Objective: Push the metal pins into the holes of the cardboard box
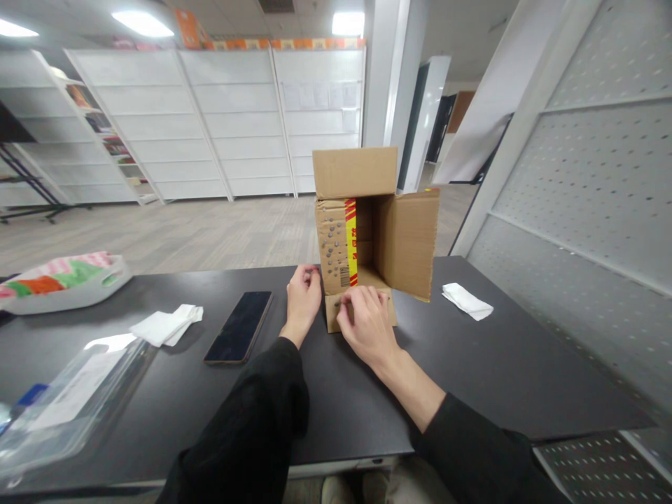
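A cardboard box (370, 238) stands on the dark table with its open side toward me. One flap sticks up, another swings out to the right, and the left flap (332, 241) covers part of the opening. That left flap carries several small grey round pieces, a yellow and red tape strip (351, 241) and a barcode. My right hand (367, 318) is at the lower flap (334, 320), fingertips pinched together; anything between them is hidden. Beside the box's lower left edge is my left hand (303, 299), its fingers curled closed. I cannot make out what it holds, if anything.
A black phone (239, 327) lies left of my left hand. Folded white tissues (168, 324) lie farther left, and another tissue (467, 301) is right of the box. A clear plastic case (78, 392) and a white basket (118, 276) with colourful cloth occupy the left side.
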Demonstrator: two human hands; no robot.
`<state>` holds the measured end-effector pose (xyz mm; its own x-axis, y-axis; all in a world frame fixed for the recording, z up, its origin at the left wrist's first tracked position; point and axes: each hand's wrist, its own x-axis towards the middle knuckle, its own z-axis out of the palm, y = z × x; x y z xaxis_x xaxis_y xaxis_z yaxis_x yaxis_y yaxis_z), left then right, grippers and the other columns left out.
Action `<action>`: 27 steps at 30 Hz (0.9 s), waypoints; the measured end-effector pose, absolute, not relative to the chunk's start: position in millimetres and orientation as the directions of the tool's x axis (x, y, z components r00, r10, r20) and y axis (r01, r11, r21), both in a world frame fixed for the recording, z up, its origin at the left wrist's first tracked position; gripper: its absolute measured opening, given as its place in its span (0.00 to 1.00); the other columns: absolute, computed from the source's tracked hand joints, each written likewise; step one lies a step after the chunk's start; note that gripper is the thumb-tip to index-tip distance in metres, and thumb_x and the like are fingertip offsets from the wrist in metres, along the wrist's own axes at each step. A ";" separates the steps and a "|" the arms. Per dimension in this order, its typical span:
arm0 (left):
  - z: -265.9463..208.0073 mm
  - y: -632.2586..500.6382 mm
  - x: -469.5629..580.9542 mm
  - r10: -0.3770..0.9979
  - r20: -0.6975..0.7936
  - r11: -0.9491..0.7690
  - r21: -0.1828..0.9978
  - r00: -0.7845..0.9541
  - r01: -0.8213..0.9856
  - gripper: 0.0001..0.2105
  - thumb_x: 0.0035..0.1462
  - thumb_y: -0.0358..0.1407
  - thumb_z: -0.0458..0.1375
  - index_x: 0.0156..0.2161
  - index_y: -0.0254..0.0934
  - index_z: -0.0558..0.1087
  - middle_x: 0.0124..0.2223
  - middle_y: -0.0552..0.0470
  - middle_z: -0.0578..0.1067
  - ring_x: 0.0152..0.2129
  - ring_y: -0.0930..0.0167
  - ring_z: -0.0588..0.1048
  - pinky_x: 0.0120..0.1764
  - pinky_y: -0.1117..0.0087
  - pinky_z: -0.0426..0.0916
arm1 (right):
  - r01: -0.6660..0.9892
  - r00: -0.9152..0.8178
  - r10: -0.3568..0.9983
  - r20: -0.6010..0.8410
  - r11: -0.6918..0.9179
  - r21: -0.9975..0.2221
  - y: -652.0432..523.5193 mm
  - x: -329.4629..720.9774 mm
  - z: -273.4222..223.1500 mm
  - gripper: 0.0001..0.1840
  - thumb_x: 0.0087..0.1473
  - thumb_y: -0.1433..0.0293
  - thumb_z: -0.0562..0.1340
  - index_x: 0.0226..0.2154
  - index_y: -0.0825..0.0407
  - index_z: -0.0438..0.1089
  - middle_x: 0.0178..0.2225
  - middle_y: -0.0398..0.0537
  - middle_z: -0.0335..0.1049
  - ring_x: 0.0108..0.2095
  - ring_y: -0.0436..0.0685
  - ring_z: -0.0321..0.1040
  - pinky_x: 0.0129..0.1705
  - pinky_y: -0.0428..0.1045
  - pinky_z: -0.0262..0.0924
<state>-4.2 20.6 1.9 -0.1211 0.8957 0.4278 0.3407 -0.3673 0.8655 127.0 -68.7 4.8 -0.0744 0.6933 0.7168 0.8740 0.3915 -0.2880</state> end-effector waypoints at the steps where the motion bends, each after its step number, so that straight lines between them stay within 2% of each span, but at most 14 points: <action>1: 1.7 20.7 -4.3 0.896 0.428 -0.369 0.865 -0.119 0.340 0.09 0.60 0.39 0.52 0.36 0.36 0.70 0.27 0.52 0.75 0.24 0.72 0.73 0.28 0.73 0.64 | 0.867 -0.074 0.687 0.723 0.402 -0.294 -69.1 127.2 5.1 0.04 0.56 0.75 0.55 0.33 0.51 0.62 0.33 0.47 0.68 0.37 0.58 0.61 0.42 0.53 0.48; 9: 1.0 22.0 -4.8 0.893 0.433 -0.371 0.862 -0.122 0.345 0.08 0.59 0.39 0.52 0.36 0.37 0.70 0.27 0.53 0.75 0.24 0.72 0.73 0.28 0.73 0.63 | 0.816 -0.101 0.665 0.740 0.481 -0.321 -77.2 128.1 10.0 0.04 0.58 0.75 0.54 0.32 0.51 0.62 0.32 0.46 0.69 0.36 0.57 0.62 0.42 0.52 0.49; 15: -1.1 22.6 -5.4 0.888 0.443 -0.378 0.856 -0.125 0.353 0.09 0.59 0.39 0.52 0.37 0.37 0.71 0.25 0.54 0.74 0.22 0.72 0.72 0.28 0.74 0.63 | 0.776 -0.206 0.693 0.691 0.545 -0.316 -82.7 128.3 11.4 0.05 0.55 0.76 0.55 0.30 0.51 0.62 0.30 0.45 0.67 0.35 0.55 0.62 0.42 0.51 0.48; 20: -1.0 22.9 -4.9 0.890 0.437 -0.372 0.860 -0.128 0.351 0.08 0.59 0.39 0.52 0.37 0.36 0.70 0.25 0.53 0.74 0.23 0.72 0.73 0.27 0.74 0.63 | 0.742 -0.342 0.677 0.652 0.620 -0.256 -84.8 129.0 8.7 0.05 0.53 0.76 0.55 0.29 0.52 0.63 0.28 0.44 0.66 0.34 0.54 0.60 0.42 0.52 0.48; 27: 1.5 20.8 -4.5 0.892 0.433 -0.371 0.865 -0.129 0.339 0.09 0.60 0.40 0.52 0.36 0.37 0.70 0.24 0.54 0.73 0.22 0.72 0.71 0.27 0.74 0.62 | 0.686 -0.455 0.657 0.600 0.689 -0.234 -86.4 130.7 7.8 0.06 0.50 0.77 0.54 0.30 0.51 0.61 0.30 0.45 0.65 0.35 0.55 0.59 0.42 0.51 0.50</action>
